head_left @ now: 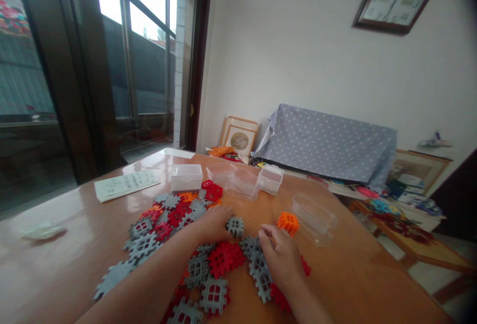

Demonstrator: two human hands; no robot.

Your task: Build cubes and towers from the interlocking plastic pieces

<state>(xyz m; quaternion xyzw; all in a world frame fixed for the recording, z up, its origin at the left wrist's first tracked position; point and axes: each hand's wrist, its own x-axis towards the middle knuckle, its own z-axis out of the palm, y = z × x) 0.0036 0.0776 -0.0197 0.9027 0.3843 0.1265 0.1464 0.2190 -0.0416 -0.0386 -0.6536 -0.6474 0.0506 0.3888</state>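
Note:
My left hand [216,223] reaches over the pile with its fingers closed at a grey square interlocking block [235,226] that shows at the fingertips. My right hand [282,253] is curled, thumb close to the index finger; whatever it may hold is hidden. Beside and below it lie grey window-shaped blocks [260,267]. Between my hands sit red toothed blocks [225,258]. More grey blocks [214,294] lie nearer to me, and a mixed pile of grey, red and orange blocks spreads left, partly behind my left forearm. An orange block stack [288,222] stands just beyond my right hand.
Clear plastic containers [187,178] stand at the table's back, with another clear tub [268,180] there. An open clear case [313,218] lies at right. A paper booklet [126,185] and crumpled white tissue [42,231] lie left. The wooden table [357,274] has its edge at right.

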